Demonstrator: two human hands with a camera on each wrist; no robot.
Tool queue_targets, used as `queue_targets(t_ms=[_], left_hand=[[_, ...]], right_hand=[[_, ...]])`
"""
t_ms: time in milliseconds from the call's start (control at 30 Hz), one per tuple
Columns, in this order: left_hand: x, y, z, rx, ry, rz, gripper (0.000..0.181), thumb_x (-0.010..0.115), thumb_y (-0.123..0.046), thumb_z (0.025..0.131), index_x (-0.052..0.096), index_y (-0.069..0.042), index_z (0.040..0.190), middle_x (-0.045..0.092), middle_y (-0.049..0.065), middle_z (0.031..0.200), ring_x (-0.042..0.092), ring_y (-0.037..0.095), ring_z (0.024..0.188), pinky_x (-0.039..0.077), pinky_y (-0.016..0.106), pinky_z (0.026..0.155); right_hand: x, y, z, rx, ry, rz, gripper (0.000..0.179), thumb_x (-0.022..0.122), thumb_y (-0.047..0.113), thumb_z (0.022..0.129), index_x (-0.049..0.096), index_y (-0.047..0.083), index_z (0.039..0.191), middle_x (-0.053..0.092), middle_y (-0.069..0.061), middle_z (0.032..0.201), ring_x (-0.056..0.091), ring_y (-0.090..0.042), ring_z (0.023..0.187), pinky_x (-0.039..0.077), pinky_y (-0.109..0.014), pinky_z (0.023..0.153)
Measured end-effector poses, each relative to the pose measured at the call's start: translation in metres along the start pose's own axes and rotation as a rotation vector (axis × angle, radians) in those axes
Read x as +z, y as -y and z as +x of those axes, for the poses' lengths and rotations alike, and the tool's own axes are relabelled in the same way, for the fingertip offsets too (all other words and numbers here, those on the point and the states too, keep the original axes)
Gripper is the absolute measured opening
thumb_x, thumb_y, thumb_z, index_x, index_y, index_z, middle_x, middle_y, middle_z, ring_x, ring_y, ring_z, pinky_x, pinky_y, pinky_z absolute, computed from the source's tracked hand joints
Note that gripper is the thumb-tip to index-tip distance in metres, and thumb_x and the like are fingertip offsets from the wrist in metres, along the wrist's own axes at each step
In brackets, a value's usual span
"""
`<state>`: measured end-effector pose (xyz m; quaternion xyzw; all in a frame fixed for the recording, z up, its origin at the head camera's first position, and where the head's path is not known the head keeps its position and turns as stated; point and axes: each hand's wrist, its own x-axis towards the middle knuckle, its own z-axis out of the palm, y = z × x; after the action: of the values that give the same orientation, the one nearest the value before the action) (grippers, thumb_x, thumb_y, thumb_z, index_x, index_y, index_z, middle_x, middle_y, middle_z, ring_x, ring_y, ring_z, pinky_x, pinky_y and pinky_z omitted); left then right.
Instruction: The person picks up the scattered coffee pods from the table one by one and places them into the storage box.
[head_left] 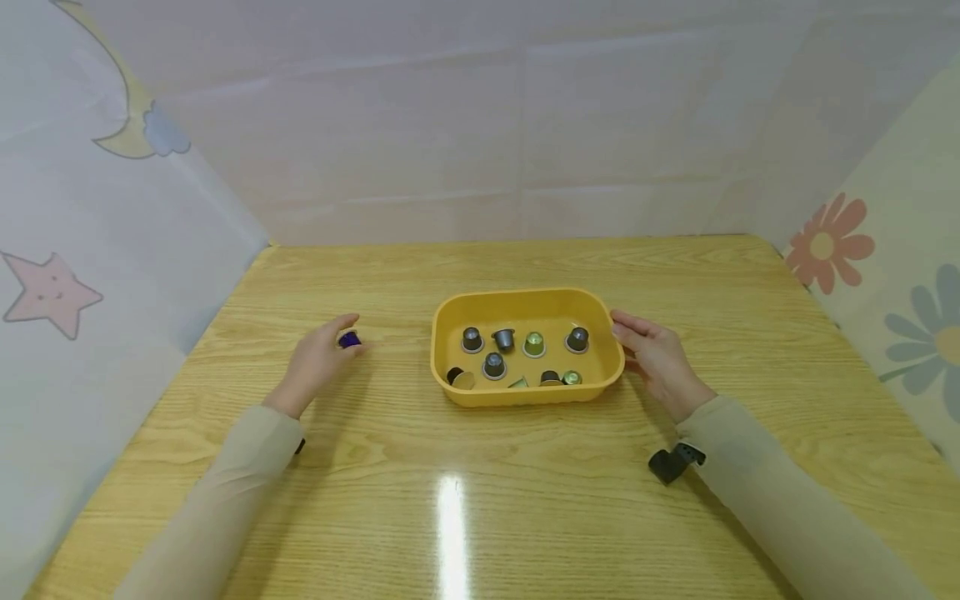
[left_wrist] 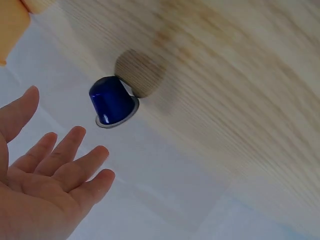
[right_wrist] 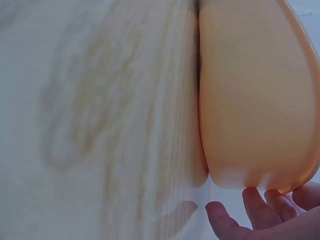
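A blue coffee capsule [head_left: 349, 339] lies at the left of the wooden table, between the thumb and fingers of my left hand [head_left: 318, 358] as seen from the head. In the left wrist view a gap shows between that capsule [left_wrist: 111, 102] and the spread fingers [left_wrist: 82, 165]. My right hand [head_left: 660, 362] is at the right end of a yellow tub [head_left: 525, 397], its fingertips touching the end wall and rim. In the right wrist view the fingers [right_wrist: 260, 210] reach out loosely against the tub's outer wall [right_wrist: 255, 100].
Inside the tub lie several coffee capsules, among them a dark one [head_left: 577, 338], a green one [head_left: 534, 343] and a tipped one [head_left: 505, 339]. The wooden table [head_left: 540, 475] ends at a pale fabric backdrop [head_left: 480, 125] behind and at both sides.
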<state>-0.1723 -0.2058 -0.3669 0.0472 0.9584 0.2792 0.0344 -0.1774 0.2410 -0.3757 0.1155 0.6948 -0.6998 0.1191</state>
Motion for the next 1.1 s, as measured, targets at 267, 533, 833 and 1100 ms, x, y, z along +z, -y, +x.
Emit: queue_targets(t_ms=[267, 533, 833, 1100], left_hand=[[-0.006, 0.015, 0.013, 0.020, 0.060, 0.108, 0.059, 0.065, -0.019, 0.095, 0.041, 0.004, 0.144, 0.043, 0.025, 0.144, 0.043, 0.047, 0.127, 0.038, 0.059, 0.102], [-0.006, 0.019, 0.017, 0.027, 0.133, 0.196, 0.058, 0.067, -0.016, 0.093, 0.043, 0.006, 0.142, 0.046, 0.028, 0.139, 0.045, 0.048, 0.125, 0.038, 0.059, 0.102], [-0.003, 0.021, 0.022, 0.023, 0.140, 0.214, 0.054, 0.066, -0.007, 0.092, 0.044, 0.007, 0.140, 0.046, 0.031, 0.138, 0.044, 0.049, 0.125, 0.036, 0.060, 0.103], [0.001, 0.021, 0.027, 0.012, 0.155, 0.182, 0.050, 0.058, -0.002, 0.094, 0.043, 0.008, 0.141, 0.043, 0.032, 0.140, 0.040, 0.049, 0.128, 0.034, 0.059, 0.106]], right_hand=[[0.000, 0.000, 0.001, 0.008, -0.005, 0.010, 0.056, 0.054, 0.023, 0.101, 0.034, 0.008, 0.151, 0.036, -0.011, 0.152, 0.055, -0.002, 0.097, 0.052, -0.019, 0.078], [0.000, 0.000, 0.001, 0.017, -0.011, 0.010, 0.056, 0.055, 0.023, 0.101, 0.035, 0.009, 0.151, 0.038, -0.009, 0.151, 0.056, -0.002, 0.095, 0.052, -0.018, 0.075], [0.000, 0.000, 0.002, 0.011, -0.014, 0.016, 0.056, 0.055, 0.022, 0.100, 0.035, 0.008, 0.151, 0.037, -0.010, 0.152, 0.055, -0.002, 0.097, 0.052, -0.018, 0.076], [0.000, 0.000, 0.002, 0.013, -0.018, 0.025, 0.056, 0.056, 0.021, 0.100, 0.035, 0.007, 0.150, 0.039, -0.008, 0.150, 0.056, -0.002, 0.094, 0.052, -0.018, 0.075]])
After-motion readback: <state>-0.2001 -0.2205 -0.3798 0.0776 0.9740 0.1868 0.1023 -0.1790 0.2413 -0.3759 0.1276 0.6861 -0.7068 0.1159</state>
